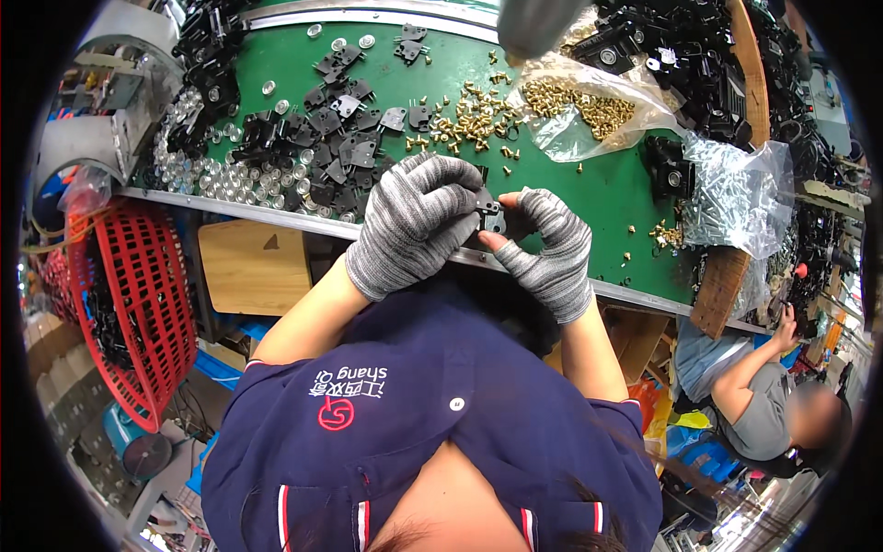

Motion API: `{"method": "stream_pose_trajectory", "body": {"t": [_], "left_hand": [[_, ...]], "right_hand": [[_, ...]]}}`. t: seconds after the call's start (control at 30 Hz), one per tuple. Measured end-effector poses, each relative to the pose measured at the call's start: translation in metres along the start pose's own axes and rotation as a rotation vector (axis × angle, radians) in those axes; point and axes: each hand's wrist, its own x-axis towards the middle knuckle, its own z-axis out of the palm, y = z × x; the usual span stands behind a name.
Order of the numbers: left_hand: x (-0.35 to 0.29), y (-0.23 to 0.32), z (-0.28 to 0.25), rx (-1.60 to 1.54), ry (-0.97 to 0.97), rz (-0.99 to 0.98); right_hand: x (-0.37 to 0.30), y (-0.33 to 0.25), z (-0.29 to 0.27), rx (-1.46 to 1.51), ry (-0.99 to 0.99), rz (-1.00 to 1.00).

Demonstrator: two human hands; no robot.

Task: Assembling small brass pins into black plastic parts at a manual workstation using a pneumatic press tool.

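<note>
My left hand (pixel 414 225), in a grey striped glove, is closed with its fingertips on a small black part (pixel 491 213) near the front edge of the bench. My right hand (pixel 550 250), in a matching glove with bare fingertips, pinches the same part from the right between thumb and forefinger. Fingers hide some of the part. Just beyond my left hand lies a pile of black flat parts with pins (pixel 354 143). Brass screws (pixel 474 115) are scattered past the part being held. Small round silvery pieces (pixel 267 184) spread along the bench's left front.
A plastic bag of brass screws (pixel 589 106) and a bag of silvery screws (pixel 736 198) lie on the right of the green bench (pixel 607 189). Black assemblies (pixel 667 166) stand beside them. A red basket (pixel 138 313) is at lower left. Another person (pixel 763 405) sits at right.
</note>
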Motion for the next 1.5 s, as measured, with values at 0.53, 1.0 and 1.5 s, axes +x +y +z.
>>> {"method": "stream_pose_trajectory", "body": {"t": [0.53,1.0,1.5], "left_hand": [[0.000,-0.007,0.010,0.065,0.086,0.149],[-0.006,-0.014,0.018,0.091,0.196,0.216],[-0.006,-0.019,0.023,0.034,0.262,0.256]], "right_hand": [[0.006,-0.001,-0.001,0.009,0.009,-0.061],[0.028,-0.027,-0.012,0.735,-0.114,0.680],[0.075,-0.042,-0.051,0.526,0.537,-0.151]]}}
